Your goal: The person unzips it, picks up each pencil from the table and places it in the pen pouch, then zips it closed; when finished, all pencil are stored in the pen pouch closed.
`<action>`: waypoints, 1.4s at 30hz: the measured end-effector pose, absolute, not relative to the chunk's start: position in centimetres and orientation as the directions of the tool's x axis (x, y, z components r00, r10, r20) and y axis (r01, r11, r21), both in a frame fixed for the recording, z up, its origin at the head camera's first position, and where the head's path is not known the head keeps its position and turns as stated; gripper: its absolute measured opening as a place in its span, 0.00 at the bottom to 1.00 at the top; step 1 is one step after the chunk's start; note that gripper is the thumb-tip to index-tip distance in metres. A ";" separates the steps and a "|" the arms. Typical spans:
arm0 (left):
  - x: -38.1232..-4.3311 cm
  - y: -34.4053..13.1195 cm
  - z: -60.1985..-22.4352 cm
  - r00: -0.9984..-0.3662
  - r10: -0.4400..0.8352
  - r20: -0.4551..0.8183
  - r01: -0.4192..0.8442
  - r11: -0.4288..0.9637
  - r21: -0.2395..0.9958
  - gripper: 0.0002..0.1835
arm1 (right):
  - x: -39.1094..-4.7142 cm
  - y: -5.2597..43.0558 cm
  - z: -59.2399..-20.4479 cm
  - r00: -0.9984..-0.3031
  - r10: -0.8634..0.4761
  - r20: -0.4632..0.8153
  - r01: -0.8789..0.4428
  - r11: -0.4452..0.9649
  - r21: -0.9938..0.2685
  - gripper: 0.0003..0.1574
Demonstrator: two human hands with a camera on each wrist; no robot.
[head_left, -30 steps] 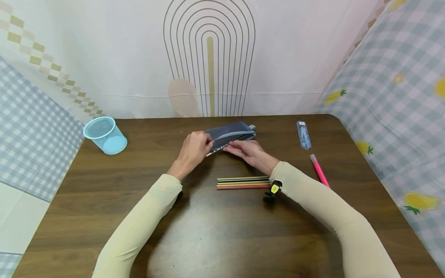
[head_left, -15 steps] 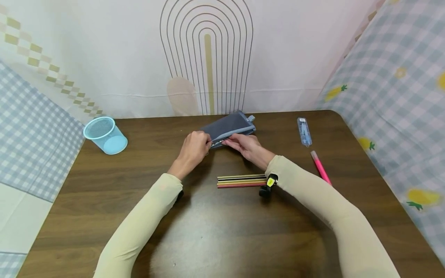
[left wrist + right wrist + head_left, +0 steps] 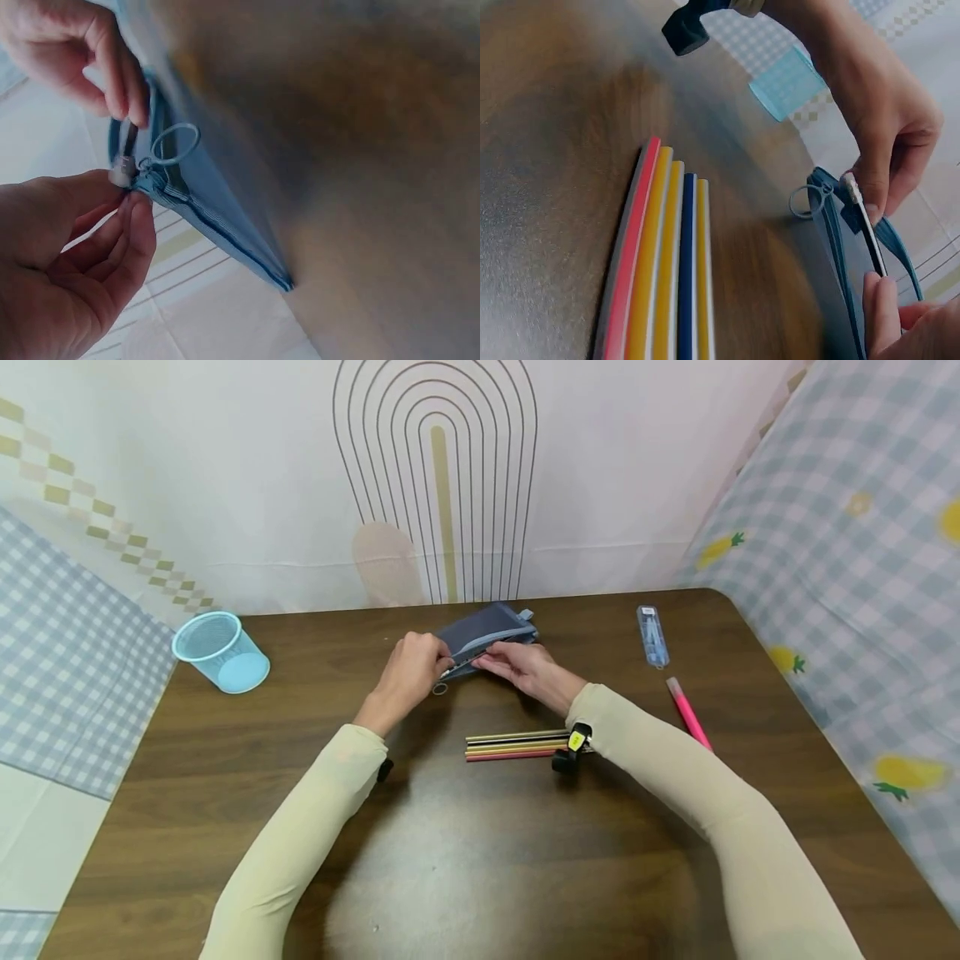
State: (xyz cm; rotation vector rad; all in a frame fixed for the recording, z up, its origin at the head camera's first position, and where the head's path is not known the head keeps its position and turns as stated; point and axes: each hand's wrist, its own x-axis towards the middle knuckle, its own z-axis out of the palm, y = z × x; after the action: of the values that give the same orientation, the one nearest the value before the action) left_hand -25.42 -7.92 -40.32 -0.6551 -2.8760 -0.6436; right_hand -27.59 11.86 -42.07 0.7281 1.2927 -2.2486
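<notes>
A blue zippered pencil case [image 3: 480,628] lies near the back of the table, its zip open toward me. My left hand [image 3: 409,672] pinches the case at its left end, beside the zip's ring pull [image 3: 176,144]. A slim dark pen [image 3: 870,238] with a whitish end lies along the opening, between the two zip edges. My right hand [image 3: 525,672] pinches this pen between thumb and fingers, farther along the opening. The pen's whitish end sits right at the left fingertips in the right wrist view. The inside of the case is mostly hidden.
Several coloured pencils [image 3: 658,255] lie side by side in front of the case, partly under the right wrist. A pink marker [image 3: 688,713] and a slim clear blue case [image 3: 652,637] lie on the right. A light-blue mesh cup [image 3: 222,652] stands at the back left.
The pen's end stuck out in front of the case a second ago; now the pen lies within the zip opening. The ring pull has come into sight below my left hand.
</notes>
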 end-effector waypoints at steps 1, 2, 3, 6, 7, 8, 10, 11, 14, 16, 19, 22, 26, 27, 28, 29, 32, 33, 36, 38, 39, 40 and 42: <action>-25.5 -8.0 -40.2 -0.902 0.380 0.203 0.431 0.812 0.393 0.06 | -27.7 11.8 -42.0 -0.756 -0.128 -0.641 0.621 -0.450 -0.642 0.09; -25.5 -8.0 -40.0 -0.906 0.375 0.197 0.424 0.810 0.405 0.06 | -27.8 11.8 -41.9 -0.751 -0.143 -0.644 0.632 -0.438 -0.640 0.07; -25.5 -8.1 -39.9 -0.908 0.372 0.191 0.418 0.808 0.414 0.06 | -27.9 11.8 -41.8 -0.748 -0.154 -0.646 0.640 -0.428 -0.639 0.06; -25.5 -8.0 -39.9 -0.909 0.376 0.178 0.416 0.806 0.421 0.06 | -28.1 11.8 -41.8 -0.749 -0.168 -0.640 0.643 -0.414 -0.644 0.09; -25.5 -8.0 -39.9 -0.908 0.380 0.176 0.418 0.805 0.421 0.06 | -28.2 11.8 -41.8 -0.757 -0.159 -0.634 0.634 -0.413 -0.653 0.11; -25.5 -8.0 -39.9 -0.907 0.384 0.175 0.421 0.803 0.421 0.06 | -28.2 11.8 -41.9 -0.764 -0.150 -0.628 0.625 -0.412 -0.663 0.14; -25.4 -7.9 -39.9 -0.904 0.390 0.174 0.426 0.801 0.420 0.06 | -28.3 11.8 -42.0 -0.783 -0.112 -0.612 0.599 -0.402 -0.693 0.21; -25.4 -7.9 -39.9 -0.904 0.390 0.173 0.426 0.800 0.422 0.07 | -28.4 11.8 -42.1 -0.792 -0.090 -0.604 0.585 -0.396 -0.708 0.24; -25.4 -7.7 -39.8 -0.908 0.385 0.167 0.419 0.804 0.422 0.07 | -28.5 11.7 -42.3 -0.811 -0.028 -0.584 0.547 -0.387 -0.742 0.28; -25.4 -7.7 -39.8 -0.911 0.380 0.163 0.412 0.807 0.423 0.07 | -28.6 11.6 -42.4 -0.816 -0.005 -0.578 0.534 -0.389 -0.751 0.29; -25.4 -7.5 -39.8 -0.912 0.376 0.162 0.409 0.811 0.418 0.07 | -28.5 11.4 -42.3 -0.811 -0.003 -0.585 0.537 -0.399 -0.743 0.29; -25.4 -7.3 -39.9 -0.911 0.378 0.167 0.413 0.813 0.411 0.07 | -28.0 11.5 -42.2 -0.796 -0.025 -0.605 0.562 -0.402 -0.723 0.27; -25.5 -7.3 -40.0 -0.909 0.375 0.182 0.417 0.813 0.406 0.07 | -26.8 12.0 -41.5 -0.793 -0.072 -0.605 0.586 -0.364 -0.724 0.24; -25.5 -7.3 -40.1 -0.910 0.372 0.185 0.415 0.814 0.407 0.07 | -26.5 12.2 -41.3 -0.799 -0.093 -0.594 0.587 -0.336 -0.737 0.23; -25.5 -7.3 -40.1 -0.911 0.368 0.187 0.413 0.814 0.409 0.07 | -26.0 12.4 -41.1 -0.808 -0.116 -0.578 0.584 -0.300 -0.755 0.22; -25.5 -7.3 -40.1 -0.912 0.365 0.189 0.411 0.814 0.410 0.07 | -25.6 12.7 -40.9 -0.820 -0.143 -0.554 0.572 -0.256 -0.780 0.22; -25.6 -7.3 -40.1 -0.913 0.359 0.192 0.407 0.813 0.416 0.07 | -24.3 13.5 -40.5 -0.867 -0.235 -0.439 0.460 -0.044 -0.887 0.21; -25.5 -7.3 -40.1 -0.914 0.358 0.191 0.406 0.812 0.420 0.07 | -23.8 13.9 -40.3 -0.882 -0.273 -0.384 0.384 0.056 -0.922 0.21; -25.5 -7.4 -40.2 -0.915 0.358 0.185 0.403 0.810 0.427 0.07 | -22.7 15.0 -39.9 -0.885 -0.412 -0.215 0.034 0.404 -0.914 0.15; -25.4 -7.4 -40.3 -0.916 0.359 0.178 0.400 0.810 0.428 0.07 | -22.0 15.7 -39.5 -0.827 -0.546 -0.132 -0.260 0.581 -0.771 0.10; -25.4 -7.4 -40.3 -0.917 0.359 0.174 0.399 0.811 0.428 0.07 | -21.7 16.1 -39.2 -0.788 -0.604 -0.120 -0.383 0.634 -0.672 0.07; -25.4 -7.4 -40.3 -0.917 0.360 0.173 0.399 0.812 0.426 0.07 | -21.4 16.4 -38.9 -0.747 -0.654 -0.122 -0.484 0.659 -0.575 0.05; -25.4 -7.4 -40.4 -0.916 0.363 0.172 0.401 0.814 0.421 0.07 | -20.8 16.9 -38.6 -0.677 -0.721 -0.148 -0.613 0.663 -0.430 0.03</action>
State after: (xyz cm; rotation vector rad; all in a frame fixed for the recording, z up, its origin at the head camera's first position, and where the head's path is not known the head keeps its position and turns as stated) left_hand -25.42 -7.35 -40.35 -0.6142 -2.9114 -0.7044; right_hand -20.84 16.92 -38.55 -1.0636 2.5750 -0.5019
